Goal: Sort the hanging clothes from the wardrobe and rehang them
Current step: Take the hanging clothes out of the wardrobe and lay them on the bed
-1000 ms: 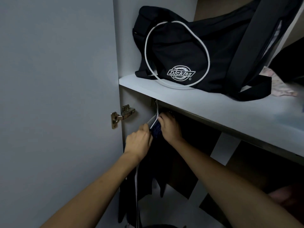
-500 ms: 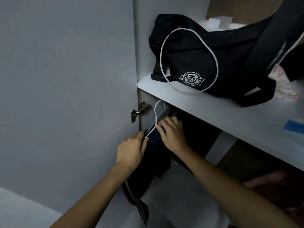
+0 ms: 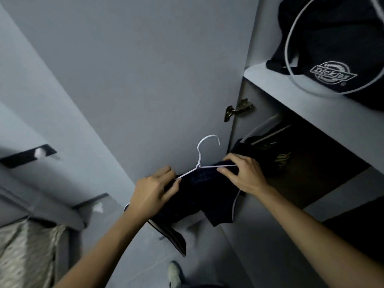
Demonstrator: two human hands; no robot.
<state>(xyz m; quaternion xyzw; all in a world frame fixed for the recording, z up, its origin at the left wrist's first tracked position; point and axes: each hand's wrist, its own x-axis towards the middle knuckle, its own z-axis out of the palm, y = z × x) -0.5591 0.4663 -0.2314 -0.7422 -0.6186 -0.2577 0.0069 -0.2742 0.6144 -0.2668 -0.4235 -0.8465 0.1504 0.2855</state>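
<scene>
The wardrobe's door (image 3: 145,80) stands open and fills the left and middle of the view, a brass hinge (image 3: 239,109) at its far edge. On the right a shelf (image 3: 311,104) carries a black bag (image 3: 336,38) whose white badge reads "Dickies". Under the shelf more dark clothes (image 3: 276,150) hang in shadow; how many cannot be made out. In front of the door, clear of the wardrobe, a dark garment (image 3: 203,194) with pale piping hangs on a white wire hanger (image 3: 200,161). The left hand (image 3: 154,194) is closed on the hanger's left arm and the cloth under it; the right hand (image 3: 243,175) pinches the right arm. The sorting looks barely begun: one piece is out, none visibly rehung, and the rest wait inside.
</scene>
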